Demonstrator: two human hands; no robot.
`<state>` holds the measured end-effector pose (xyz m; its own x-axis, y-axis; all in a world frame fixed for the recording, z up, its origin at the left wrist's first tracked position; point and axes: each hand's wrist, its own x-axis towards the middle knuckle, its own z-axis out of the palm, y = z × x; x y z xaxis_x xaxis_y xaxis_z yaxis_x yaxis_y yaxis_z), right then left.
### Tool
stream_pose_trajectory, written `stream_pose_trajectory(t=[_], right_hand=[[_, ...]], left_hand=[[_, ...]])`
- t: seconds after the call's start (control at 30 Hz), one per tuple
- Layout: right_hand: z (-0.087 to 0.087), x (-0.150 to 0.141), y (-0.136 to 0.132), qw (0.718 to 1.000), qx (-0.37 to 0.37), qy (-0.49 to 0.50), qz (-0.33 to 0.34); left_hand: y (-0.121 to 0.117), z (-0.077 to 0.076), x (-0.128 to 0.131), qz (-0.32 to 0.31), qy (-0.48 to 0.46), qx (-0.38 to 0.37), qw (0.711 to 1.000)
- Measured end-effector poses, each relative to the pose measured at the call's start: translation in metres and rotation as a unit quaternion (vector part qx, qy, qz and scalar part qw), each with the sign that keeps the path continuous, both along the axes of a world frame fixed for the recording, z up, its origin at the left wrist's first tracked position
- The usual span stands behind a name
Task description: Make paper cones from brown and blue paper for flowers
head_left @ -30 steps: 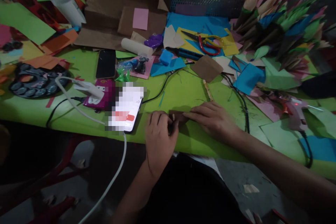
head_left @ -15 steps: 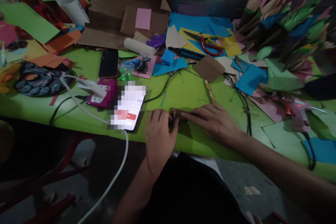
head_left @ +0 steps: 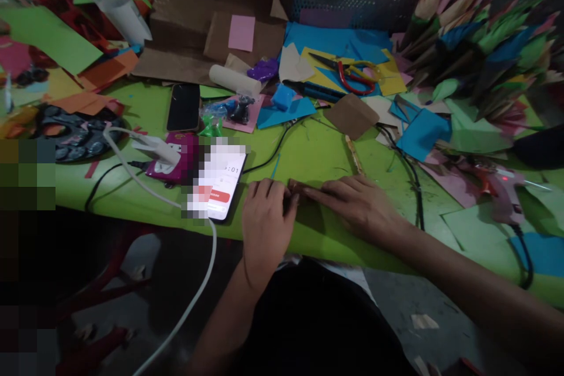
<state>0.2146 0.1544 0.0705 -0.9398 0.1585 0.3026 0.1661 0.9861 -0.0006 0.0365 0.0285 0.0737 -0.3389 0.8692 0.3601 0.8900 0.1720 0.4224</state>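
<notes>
A green bench spans the view beneath everything. At eleven o'clock from the two hands lies a large folded brown sheet. The right hand reaches in with fingers close together and outstretched, its grip impossible to tell; the left hand curls narrowly, thumb toward fingers. A pink glue gun sits at three o'clock, red-handled scissors at one, a lit phone at nine. A yellowish stick lies just beyond the right hand at twelve. Smallest, a brown piece, partly hidden, is pinched by the left hand and touched by the right fingertips.
</notes>
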Motion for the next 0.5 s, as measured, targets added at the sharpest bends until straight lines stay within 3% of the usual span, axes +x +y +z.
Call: stream_pose_trajectory(t=[0.5], right_hand=[[0.0009,-0.0023,-0.0023,1.000,0.002,0.002,-0.005]], left_hand=[[-0.0045,0.0004,-0.0040,-0.011,-0.019,0.016,1.000]])
